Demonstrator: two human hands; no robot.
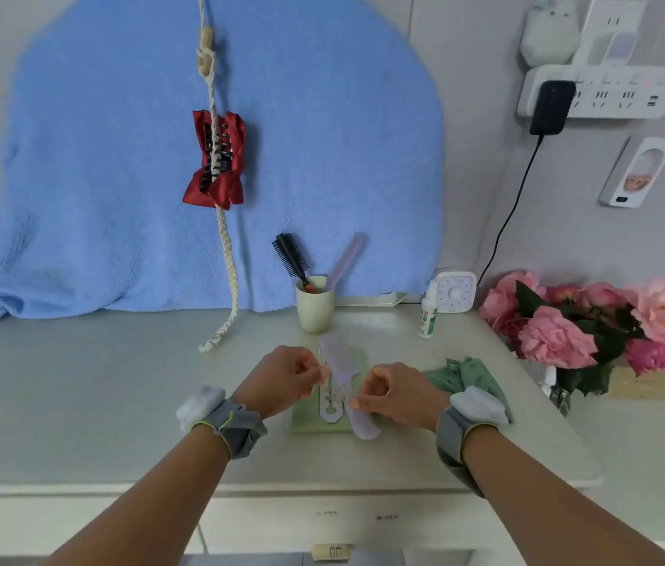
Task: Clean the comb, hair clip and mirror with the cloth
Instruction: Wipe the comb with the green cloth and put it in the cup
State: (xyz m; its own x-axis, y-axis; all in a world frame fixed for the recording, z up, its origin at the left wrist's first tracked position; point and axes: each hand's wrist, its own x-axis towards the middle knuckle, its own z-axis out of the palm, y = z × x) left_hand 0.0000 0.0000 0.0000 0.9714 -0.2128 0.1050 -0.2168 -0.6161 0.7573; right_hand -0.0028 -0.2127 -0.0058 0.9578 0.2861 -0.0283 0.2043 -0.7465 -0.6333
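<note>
As left hand (281, 375), right hand (398, 396) pinch comb (341, 375), cup (315, 314) holding brush (290, 254)

The wristband (475, 406) on the right hand (398, 396) hides the near part of the cloth (465, 375). The comb (341, 377) is blurred, its teeth indistinct, and the flowers (555, 341) run off the right edge.

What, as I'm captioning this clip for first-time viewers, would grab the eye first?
The big blue towel hanging across the back wall dominates, with a red hair clip fastened to a braided cord in front of it. At centre, the left hand and right hand both hold a pale lilac comb above the counter; pink flowers glow at the right edge.
</note>
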